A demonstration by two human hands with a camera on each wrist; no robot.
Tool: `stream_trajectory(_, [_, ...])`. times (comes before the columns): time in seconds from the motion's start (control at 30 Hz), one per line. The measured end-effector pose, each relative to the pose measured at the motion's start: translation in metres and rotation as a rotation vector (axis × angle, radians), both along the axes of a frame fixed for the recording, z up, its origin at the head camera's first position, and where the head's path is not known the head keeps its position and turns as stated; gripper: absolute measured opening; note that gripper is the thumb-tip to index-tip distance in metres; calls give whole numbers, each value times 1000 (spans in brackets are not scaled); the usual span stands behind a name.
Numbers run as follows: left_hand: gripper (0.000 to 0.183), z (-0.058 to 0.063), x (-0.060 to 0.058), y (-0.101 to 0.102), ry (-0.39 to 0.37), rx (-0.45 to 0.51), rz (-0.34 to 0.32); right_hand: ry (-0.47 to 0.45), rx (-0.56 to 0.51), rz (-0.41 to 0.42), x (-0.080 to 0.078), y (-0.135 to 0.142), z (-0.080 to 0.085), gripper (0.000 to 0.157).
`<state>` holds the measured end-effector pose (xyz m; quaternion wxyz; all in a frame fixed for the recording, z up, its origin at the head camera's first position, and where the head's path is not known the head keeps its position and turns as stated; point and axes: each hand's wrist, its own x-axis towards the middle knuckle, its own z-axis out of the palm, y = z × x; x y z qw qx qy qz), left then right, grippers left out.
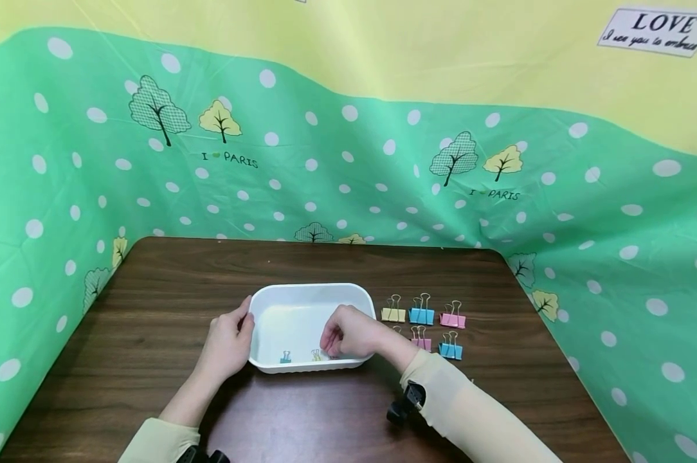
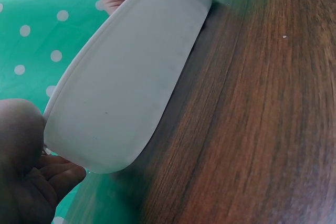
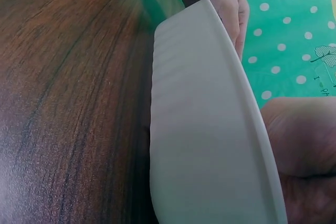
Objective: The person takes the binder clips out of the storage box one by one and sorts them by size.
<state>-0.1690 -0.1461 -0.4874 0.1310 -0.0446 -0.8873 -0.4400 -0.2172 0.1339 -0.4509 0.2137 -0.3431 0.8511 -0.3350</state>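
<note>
A white tray [image 1: 279, 321] stands on the table. My left hand [image 1: 228, 341] grips its left end; in the left wrist view the thumb and fingers [image 2: 65, 174] close about that end. My right hand [image 1: 351, 333] reaches over the right side into the tray, with curled fingers low at the near wall. A small binder clip [image 1: 334, 357] shows at the fingertips, mostly hidden by them. Left of it inside the tray are a yellow binder clip [image 1: 316, 354] and a blue binder clip [image 1: 285, 357]. The tray wall [image 3: 205, 114] hides the fingertips in the right wrist view.
Right of the tray, binder clips stand in two rows: yellow [image 1: 393, 314], blue [image 1: 421, 315] and pink [image 1: 452, 319] behind; pink [image 1: 421, 343] and blue [image 1: 451, 350] in front, beside one mostly hidden by my right hand. A green dotted cloth [image 1: 325, 173] hangs behind the table [image 1: 123, 360].
</note>
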Motion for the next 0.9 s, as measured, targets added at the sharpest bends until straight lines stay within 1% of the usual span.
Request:
stream_trajectory(0.1, [42, 1, 0, 0, -1, -1, -4, 20, 13, -16, 1, 0, 1, 23])
stream_trajectory(0.23, [42, 2, 1, 0, 5, -3, -6, 60, -5, -50, 3, 2, 4, 23])
stream_trajectory(0.43, [42, 1, 1, 0, 13, -9, -6, 60, -98, -115, 5, 15, 18, 15])
stream_trajectory(0.57, [42, -1, 0, 0, 12, -8, -7, 60, -153, -151, 6, 28, 30, 11])
stream_trajectory(0.73, [42, -1, 0, -1, 10, -8, -8, 54, -184, -205, 9, 49, 45, 10])
stream_trajectory(0.9, [42, 0, 0, -1, 3, -11, -7, 40, -221, -255, 15, 71, 53, 10])
